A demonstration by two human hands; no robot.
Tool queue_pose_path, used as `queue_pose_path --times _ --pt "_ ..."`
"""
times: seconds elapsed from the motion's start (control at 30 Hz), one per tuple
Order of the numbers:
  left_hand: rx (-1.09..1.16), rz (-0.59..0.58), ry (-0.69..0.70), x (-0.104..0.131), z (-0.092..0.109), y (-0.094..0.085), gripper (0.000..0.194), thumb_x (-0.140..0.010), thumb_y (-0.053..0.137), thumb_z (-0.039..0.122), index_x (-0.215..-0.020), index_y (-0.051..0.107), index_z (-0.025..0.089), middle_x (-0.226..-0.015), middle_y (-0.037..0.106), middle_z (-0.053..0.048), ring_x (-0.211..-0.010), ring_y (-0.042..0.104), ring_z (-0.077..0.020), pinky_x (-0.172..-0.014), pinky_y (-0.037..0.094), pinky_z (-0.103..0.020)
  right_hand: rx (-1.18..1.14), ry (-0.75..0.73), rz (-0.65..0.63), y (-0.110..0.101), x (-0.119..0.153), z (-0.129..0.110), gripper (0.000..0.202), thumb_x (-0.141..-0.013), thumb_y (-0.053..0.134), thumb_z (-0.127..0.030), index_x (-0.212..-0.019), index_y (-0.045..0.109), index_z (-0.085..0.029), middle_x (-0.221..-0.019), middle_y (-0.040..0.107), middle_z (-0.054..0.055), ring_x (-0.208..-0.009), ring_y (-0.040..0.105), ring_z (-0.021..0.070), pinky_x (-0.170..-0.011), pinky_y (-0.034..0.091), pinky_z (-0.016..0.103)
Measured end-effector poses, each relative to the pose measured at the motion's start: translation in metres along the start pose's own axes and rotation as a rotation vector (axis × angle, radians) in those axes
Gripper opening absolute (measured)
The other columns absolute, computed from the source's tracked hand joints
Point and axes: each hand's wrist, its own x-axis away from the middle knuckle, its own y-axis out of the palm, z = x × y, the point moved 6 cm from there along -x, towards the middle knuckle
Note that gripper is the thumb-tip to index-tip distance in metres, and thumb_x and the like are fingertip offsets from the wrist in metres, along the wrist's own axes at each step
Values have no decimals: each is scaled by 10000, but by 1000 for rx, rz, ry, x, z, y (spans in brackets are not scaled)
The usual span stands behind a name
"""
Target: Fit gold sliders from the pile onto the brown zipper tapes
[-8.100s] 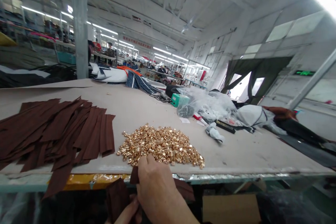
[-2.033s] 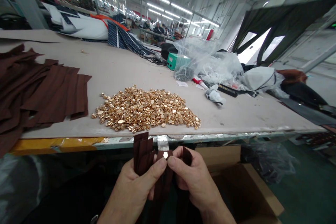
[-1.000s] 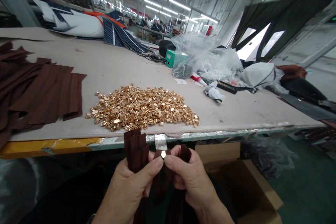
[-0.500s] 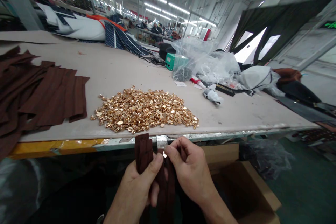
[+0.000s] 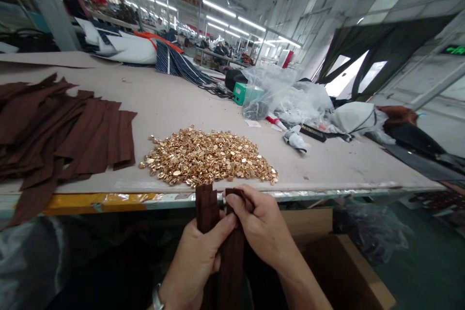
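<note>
Below the table's front edge, my left hand is closed around brown zipper tapes, whose ends stick up above the thumb. Their lower lengths hang between my two hands. My right hand pinches the top of one brown zipper tape close to the left thumb. Whether a slider sits under the right fingertips is hidden. Just beyond both hands lies a heap of gold zipper sliders on the table. A loose pile of brown zipper tapes covers the table's left side, some drooping over the edge.
The table also bears a green box with cables, clear plastic bags and a crumpled grey cloth. Striped fabric lies at the back. An open cardboard box stands below at right. People work far off.
The gold slider that showed at my right fingertips is now out of sight. My right fingers have come up over the tape's end, and both hands sit slightly further right in view.
</note>
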Motion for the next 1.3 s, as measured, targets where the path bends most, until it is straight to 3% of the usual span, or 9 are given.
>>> queue_pose_path --times 0.13,0.23,0.37,0.5,0.63,0.73,0.87,1.03,1.3 --pt "-72 -71 29 5 -10 0 380 -590 755 510 -647 627 157 -378 415 85 -302 266 -24 -335 151 -166 -250 112 -62 -7 15 15 290 -920 479 -403 -764 575 -178 -605 515 -35 -532 469 109 -501 370 219" --pt "-66 -105 34 6 -18 -3 378 -653 693 537 -623 603 172 -343 369 95 -284 223 -29 -333 127 -183 -248 156 85 -27 12 24 317 -855 571 -447 -679 519 -189 -491 417 -76 -415 377 86 -426 303 214" --pt "-84 -106 14 4 -20 -10 358 -690 675 513 -635 578 173 -388 429 82 -288 240 -20 -347 133 -184 201 -1 249 -35 -6 7 199 -771 681 -348 -696 601 -183 -534 471 -54 -494 424 109 -492 321 229" --pt "-73 -77 24 4 -15 -13 350 -681 686 502 -695 591 165 -531 563 39 -291 280 -9 -352 150 -190 735 -64 263 -14 -26 -9 233 -822 627 -382 -697 620 -186 -660 624 38 -621 555 183 -590 356 285" --pt "-73 -79 23 7 -10 -12 313 -707 678 461 -679 592 161 -518 539 45 -311 262 -8 -365 128 -195 943 -37 239 -3 -37 -11 249 -859 579 -382 -718 609 -179 -733 675 94 -671 604 226 -596 357 304" --pt "-59 -88 14 10 -7 -10 302 -741 658 431 -641 594 153 -489 505 51 -326 240 -10 -379 122 -206 890 -115 201 -6 -34 -14 215 -865 576 -330 -715 599 -176 -712 661 79 -673 597 212 -614 373 297" --pt "16 -128 -33 15 -8 -6 282 -774 619 420 -686 632 153 -523 538 32 -340 268 -23 -391 154 -216 528 -122 149 -19 -5 -13 145 -860 588 -296 -772 621 -186 -608 591 -9 -543 524 132 -534 373 238" --pt "27 -190 -76 17 -23 -1 259 -785 590 390 -658 610 165 -348 324 98 -333 225 -50 -399 145 -230 177 -19 25 -14 38 4 121 -850 608 -303 -867 651 -192 -591 608 -26 -492 519 111 -477 395 213" --pt "-22 -142 -12 17 -17 0 165 -740 601 306 -643 538 188 -419 322 95 -399 212 -68 -418 147 -247 236 -397 117 -3 48 -1 148 -822 620 -93 -941 684 -156 -746 674 45 -638 639 128 -587 492 208"
